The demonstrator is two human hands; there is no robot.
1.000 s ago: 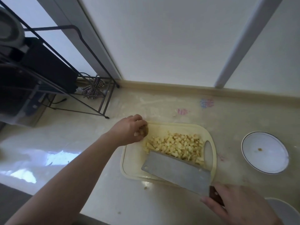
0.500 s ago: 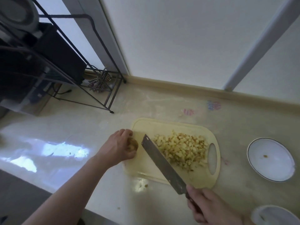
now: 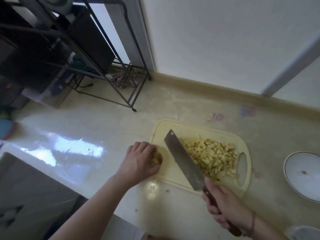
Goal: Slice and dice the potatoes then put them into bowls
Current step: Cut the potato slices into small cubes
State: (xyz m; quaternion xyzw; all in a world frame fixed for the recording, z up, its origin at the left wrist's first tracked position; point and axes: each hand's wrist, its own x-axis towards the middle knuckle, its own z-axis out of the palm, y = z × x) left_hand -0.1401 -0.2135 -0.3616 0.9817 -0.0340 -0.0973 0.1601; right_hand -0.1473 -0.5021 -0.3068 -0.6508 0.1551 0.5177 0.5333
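Note:
A pile of diced potato (image 3: 211, 156) lies on the right half of the pale yellow cutting board (image 3: 173, 174). My left hand (image 3: 140, 161) sits at the board's left edge, its curled fingers holding a potato piece (image 3: 156, 157) that is mostly hidden. My right hand (image 3: 225, 207) grips the dark wooden handle of a cleaver (image 3: 183, 160). The blade lies diagonally across the board, just left of the pile, between it and my left hand.
A white bowl (image 3: 303, 175) with a small scrap in it stands on the counter to the right of the board. Another bowl's rim (image 3: 306, 231) shows at the bottom right. A black metal rack (image 3: 83, 54) stands at the back left. Small potato bits lie near the board's front edge.
My left hand drew from the pile to the board's left edge, holding a piece. The cleaver swung from lying flat in front of the pile to a diagonal along its left side.

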